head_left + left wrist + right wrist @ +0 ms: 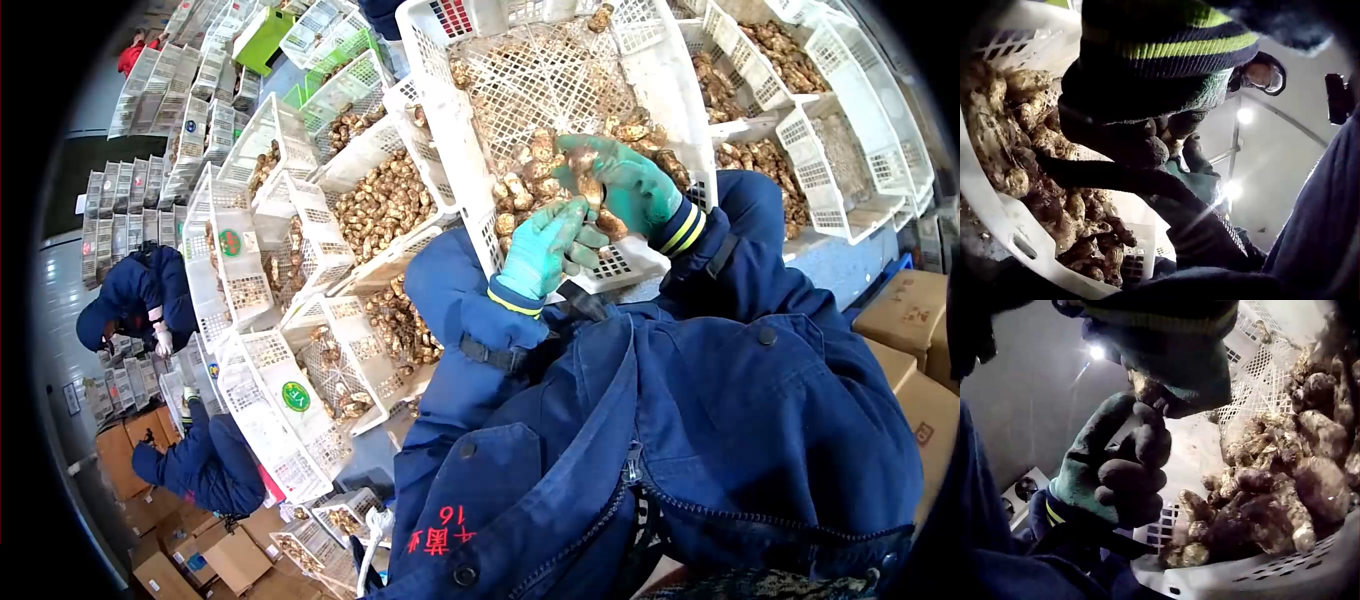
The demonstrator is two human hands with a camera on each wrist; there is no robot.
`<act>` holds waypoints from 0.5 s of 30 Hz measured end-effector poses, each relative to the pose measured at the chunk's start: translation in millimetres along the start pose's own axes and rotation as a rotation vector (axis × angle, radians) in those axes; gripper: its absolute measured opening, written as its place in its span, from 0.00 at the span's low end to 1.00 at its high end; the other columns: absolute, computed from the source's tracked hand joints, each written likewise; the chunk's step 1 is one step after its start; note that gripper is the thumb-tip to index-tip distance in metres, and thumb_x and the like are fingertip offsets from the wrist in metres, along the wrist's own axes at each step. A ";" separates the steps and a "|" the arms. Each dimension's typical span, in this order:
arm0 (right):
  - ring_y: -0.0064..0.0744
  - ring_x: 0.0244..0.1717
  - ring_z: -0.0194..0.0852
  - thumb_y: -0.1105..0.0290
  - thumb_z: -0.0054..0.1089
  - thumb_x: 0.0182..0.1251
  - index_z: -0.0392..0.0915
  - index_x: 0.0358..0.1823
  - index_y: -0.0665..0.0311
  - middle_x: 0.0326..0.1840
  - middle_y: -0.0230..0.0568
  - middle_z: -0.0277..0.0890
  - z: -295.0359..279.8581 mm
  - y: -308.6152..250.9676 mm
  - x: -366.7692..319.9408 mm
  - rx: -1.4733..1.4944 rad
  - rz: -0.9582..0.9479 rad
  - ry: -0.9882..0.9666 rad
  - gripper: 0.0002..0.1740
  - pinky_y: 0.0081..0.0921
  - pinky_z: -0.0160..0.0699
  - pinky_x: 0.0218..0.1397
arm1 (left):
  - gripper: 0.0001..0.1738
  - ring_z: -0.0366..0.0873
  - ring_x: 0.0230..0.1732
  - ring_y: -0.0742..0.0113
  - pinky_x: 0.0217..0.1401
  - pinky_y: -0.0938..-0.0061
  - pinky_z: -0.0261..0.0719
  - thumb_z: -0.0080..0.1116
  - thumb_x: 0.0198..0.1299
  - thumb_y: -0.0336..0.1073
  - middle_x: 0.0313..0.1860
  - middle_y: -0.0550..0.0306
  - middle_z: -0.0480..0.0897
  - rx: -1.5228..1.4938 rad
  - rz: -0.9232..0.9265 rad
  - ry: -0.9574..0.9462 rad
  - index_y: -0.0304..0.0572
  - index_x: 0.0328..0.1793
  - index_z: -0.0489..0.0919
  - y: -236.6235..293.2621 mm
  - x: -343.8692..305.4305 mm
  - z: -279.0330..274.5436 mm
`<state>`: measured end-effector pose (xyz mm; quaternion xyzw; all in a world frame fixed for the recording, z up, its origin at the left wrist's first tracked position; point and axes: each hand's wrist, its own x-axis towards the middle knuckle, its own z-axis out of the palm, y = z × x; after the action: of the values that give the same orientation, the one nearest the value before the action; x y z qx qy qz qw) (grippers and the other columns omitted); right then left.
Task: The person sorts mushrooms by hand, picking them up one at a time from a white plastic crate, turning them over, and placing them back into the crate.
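Note:
Both hands wear green gloves with dark palms, close together over the near end of a white basket (650,268). My right hand (640,187) holds a brown-and-pale mushroom (588,182), its fingers curled round it. At the mushroom's lower end, my left hand (545,250) pinches with thumb and forefinger; its other fingers are curled in. The right wrist view shows this mushroom (1142,386) between the left fingertips (1124,403) and the right glove. Part of it is hidden by the gloves. Several loose mushrooms (515,190) lie in the basket beneath and beside the hands.
Baskets of mushrooms (385,205) stand at the left, and more baskets (845,170) at the right. Cardboard boxes (905,310) sit at the far right. Two people in dark blue clothes (150,290) work at the left, near stacked baskets (125,215).

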<state>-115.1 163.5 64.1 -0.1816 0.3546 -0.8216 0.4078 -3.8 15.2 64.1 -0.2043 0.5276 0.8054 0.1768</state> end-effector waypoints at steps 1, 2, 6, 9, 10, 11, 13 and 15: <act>0.38 0.65 0.70 0.68 0.51 0.68 0.63 0.69 0.71 0.66 0.47 0.68 0.6 -1.2 0.9 0.040 -0.026 -0.030 0.29 0.34 0.67 0.70 | 0.26 0.80 0.24 0.70 0.20 0.81 0.74 0.47 0.70 0.56 0.37 0.48 0.84 -0.004 -0.016 0.036 0.39 0.55 0.73 4.8 -3.2 4.2; 0.39 0.64 0.70 0.68 0.50 0.68 0.63 0.69 0.71 0.66 0.48 0.68 1.4 -2.5 1.7 0.079 -0.052 -0.059 0.28 0.35 0.66 0.70 | 0.25 0.80 0.24 0.70 0.20 0.81 0.74 0.47 0.70 0.55 0.37 0.48 0.84 -0.007 -0.032 0.070 0.38 0.55 0.73 7.7 -4.8 6.8; 0.40 0.69 0.62 0.65 0.53 0.60 0.57 0.72 0.69 0.69 0.49 0.62 9.4 0.5 -2.4 0.146 0.094 -0.051 0.37 0.36 0.66 0.70 | 0.24 0.79 0.26 0.71 0.21 0.81 0.74 0.44 0.72 0.52 0.37 0.49 0.84 0.049 0.124 -0.063 0.37 0.55 0.72 7.2 -9.7 8.8; 0.39 0.63 0.70 0.68 0.56 0.60 0.57 0.72 0.69 0.66 0.51 0.67 0.4 9.9 -0.9 0.197 0.156 -0.150 0.37 0.36 0.68 0.68 | 0.21 0.79 0.26 0.71 0.19 0.80 0.73 0.41 0.74 0.48 0.34 0.50 0.84 -0.191 0.112 -0.028 0.37 0.54 0.74 -7.8 -0.6 0.3; 0.37 0.57 0.73 0.68 0.52 0.63 0.59 0.70 0.69 0.59 0.50 0.70 -5.3 18.7 0.0 0.107 0.099 -0.170 0.33 0.33 0.71 0.62 | 0.20 0.79 0.24 0.70 0.18 0.80 0.73 0.41 0.74 0.47 0.34 0.50 0.84 -0.273 0.124 -0.026 0.37 0.53 0.74 -8.7 0.5 -1.4; 0.34 0.51 0.75 0.67 0.49 0.67 0.62 0.68 0.70 0.53 0.48 0.74 -11.1 27.6 0.9 0.016 0.040 -0.184 0.29 0.30 0.74 0.57 | 0.15 0.78 0.19 0.68 0.15 0.80 0.71 0.48 0.71 0.42 0.32 0.52 0.83 -0.246 0.096 0.076 0.38 0.51 0.77 -11.8 -1.4 -0.6; 0.32 0.44 0.78 0.65 0.47 0.71 0.67 0.64 0.70 0.45 0.47 0.78 -24.3 42.9 4.1 -0.263 -0.087 -0.212 0.24 0.27 0.76 0.51 | 0.12 0.78 0.17 0.66 0.14 0.79 0.72 0.53 0.68 0.38 0.32 0.53 0.83 -0.155 0.166 0.141 0.38 0.51 0.78 -14.3 3.7 1.9; 0.35 0.43 0.78 0.61 0.51 0.71 0.74 0.57 0.68 0.43 0.47 0.78 -27.6 49.2 2.1 -0.335 -0.131 -0.147 0.20 0.28 0.76 0.50 | 0.12 0.81 0.21 0.64 0.16 0.78 0.75 0.56 0.64 0.29 0.35 0.53 0.84 -0.190 0.214 0.142 0.36 0.53 0.79 -21.1 3.6 -0.8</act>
<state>-105.9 153.4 9.4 -0.3291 0.4430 -0.7604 0.3423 3.8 22.8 45.6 -0.2189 0.4788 0.8496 0.0320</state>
